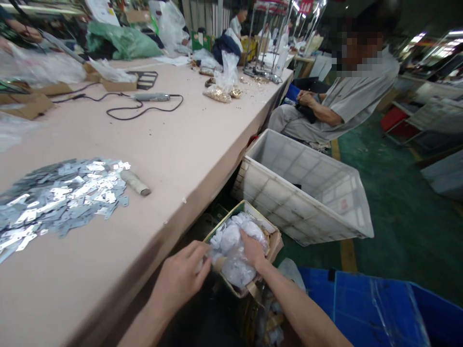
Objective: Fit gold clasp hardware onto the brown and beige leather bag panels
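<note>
Below the table's edge stands a small cardboard box (273,226) filled with crumpled clear plastic bags (237,272). My right hand (253,250) reaches into it from the right and grips a bag among them; some of its fingers are hidden in the plastic. At the box's left side is my left hand (186,270), fingers curled and thumb close to them. Whatever lies between those fingers is too blurred to name. A pile of small flat metal pieces (72,193) covers the table's left part, with a short wrapped cylinder (135,183) beside it.
The long covered table (173,159) runs along my left. Behind the box stands a large white plastic crate (289,193); a blue bin (369,308) is at lower right. A seated person (361,91) is beyond the crate. A corded grey tool (152,97) lies on the table.
</note>
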A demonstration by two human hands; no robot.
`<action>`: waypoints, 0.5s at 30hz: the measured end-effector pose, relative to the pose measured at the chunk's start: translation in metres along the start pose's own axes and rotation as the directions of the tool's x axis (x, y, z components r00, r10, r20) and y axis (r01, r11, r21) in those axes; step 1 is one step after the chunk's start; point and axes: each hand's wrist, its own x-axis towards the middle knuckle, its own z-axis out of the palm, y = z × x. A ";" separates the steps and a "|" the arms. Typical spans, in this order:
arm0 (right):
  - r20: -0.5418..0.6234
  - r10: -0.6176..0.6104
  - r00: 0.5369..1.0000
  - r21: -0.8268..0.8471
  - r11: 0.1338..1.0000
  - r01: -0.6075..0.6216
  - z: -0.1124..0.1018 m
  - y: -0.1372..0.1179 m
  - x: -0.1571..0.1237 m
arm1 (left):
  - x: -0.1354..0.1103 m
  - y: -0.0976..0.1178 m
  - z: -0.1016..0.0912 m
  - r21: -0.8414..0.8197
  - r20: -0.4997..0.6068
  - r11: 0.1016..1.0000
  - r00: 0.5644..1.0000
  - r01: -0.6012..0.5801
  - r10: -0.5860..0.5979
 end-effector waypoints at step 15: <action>-0.074 -0.108 0.991 0.175 0.977 0.119 0.024 0.013 -0.081 | -0.040 -0.001 0.141 0.036 0.123 0.696 0.688 0.717 -0.715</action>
